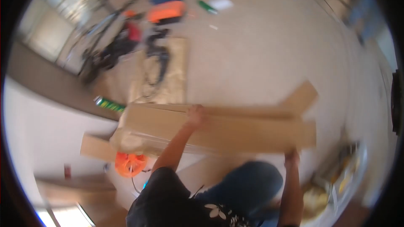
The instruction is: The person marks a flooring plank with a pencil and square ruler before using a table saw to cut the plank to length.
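A long brown cardboard box (235, 130) with loose flaps lies across the space in front of me. My left hand (196, 116) grips its upper long edge near the middle, the fingers curled over the flap and somewhat blurred. My right hand (292, 159) holds the lower edge near the box's right end. Beneath the box's left part sits an orange object (130, 164) with a cord. A green and silver canister (110, 103) lies just beyond the left end. My bent knee (256, 176) shows below the box.
A beige panel (176, 67) with dark items (158, 50) lies ahead. Beyond are orange and blue items (166, 10), a green tube (207, 6) and dark clutter (113, 48) along the left. Plastic-wrapped material (336, 176) lies at the lower right. A white wall (42, 126) borders the left.
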A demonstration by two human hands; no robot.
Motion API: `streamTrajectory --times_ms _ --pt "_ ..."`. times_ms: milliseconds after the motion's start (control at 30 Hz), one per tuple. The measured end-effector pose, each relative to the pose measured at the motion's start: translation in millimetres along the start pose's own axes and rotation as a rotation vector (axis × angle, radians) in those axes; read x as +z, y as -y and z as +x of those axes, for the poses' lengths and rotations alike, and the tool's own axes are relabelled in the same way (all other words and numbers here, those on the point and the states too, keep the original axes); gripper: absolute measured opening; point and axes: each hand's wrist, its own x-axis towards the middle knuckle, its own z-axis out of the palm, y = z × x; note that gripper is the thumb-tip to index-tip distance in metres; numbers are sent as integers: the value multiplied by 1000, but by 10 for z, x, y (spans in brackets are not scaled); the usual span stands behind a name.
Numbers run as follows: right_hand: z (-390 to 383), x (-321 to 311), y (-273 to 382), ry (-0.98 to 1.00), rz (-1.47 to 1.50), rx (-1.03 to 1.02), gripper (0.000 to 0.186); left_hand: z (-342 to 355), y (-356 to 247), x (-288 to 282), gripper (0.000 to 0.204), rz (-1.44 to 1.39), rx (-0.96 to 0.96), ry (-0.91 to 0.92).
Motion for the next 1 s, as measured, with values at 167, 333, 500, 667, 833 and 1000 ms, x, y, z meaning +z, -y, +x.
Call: streamTrajectory --times_ms 167,333,500,667,833,1000 --pt "-102 194 -217 -167 -173 130 25 -461 -1291 85 50 -251 331 187" --pt "-411 282 80 -58 -502 270 32 -683 -2437 200 52 -365 655 321" --pt "-885 -412 280 -155 -707 12 32 -1033 -3066 490 46 -365 986 566" --pt "-1666 -1290 163 -554 -1491 -19 35 -1066 -3165 570 46 -160 1108 779" --pt "-1817 -1595 -149 -678 -1468 254 45 -984 -3206 463 42 -198 1094 786" --pt "-1664 -1671 -230 -680 -1455 209 45 -884 -3386 323 34 -51 1270 800"
